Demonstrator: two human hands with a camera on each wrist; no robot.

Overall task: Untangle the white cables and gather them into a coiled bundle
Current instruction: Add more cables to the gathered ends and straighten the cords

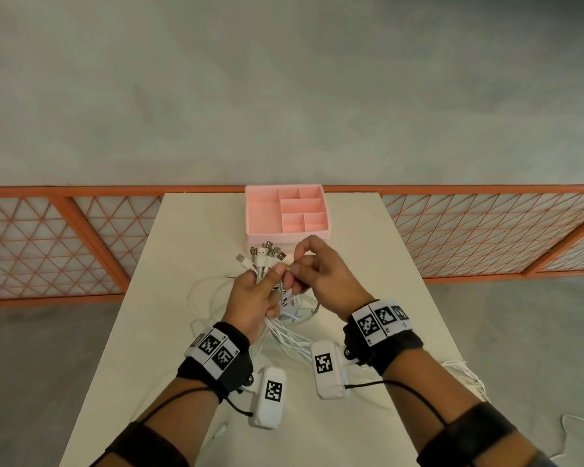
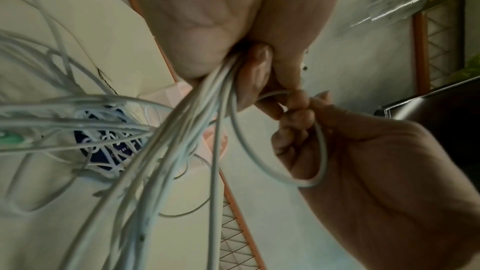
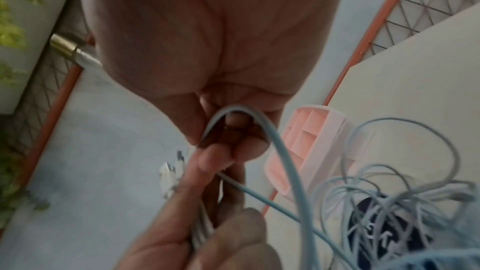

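My left hand grips a bunch of white cables upright above the table, their USB plugs fanned out over the fist. In the left wrist view the cords stream down out of the fist. My right hand pinches one white cable beside the bunch; in the right wrist view that cable loops over the curled fingers. The remaining cable lengths lie tangled on the table under both hands.
A pink compartment organiser stands at the table's far edge, just beyond the plugs. A dark blue round object lies under the tangle. More cables hang over the table's right edge. Orange mesh fencing runs behind.
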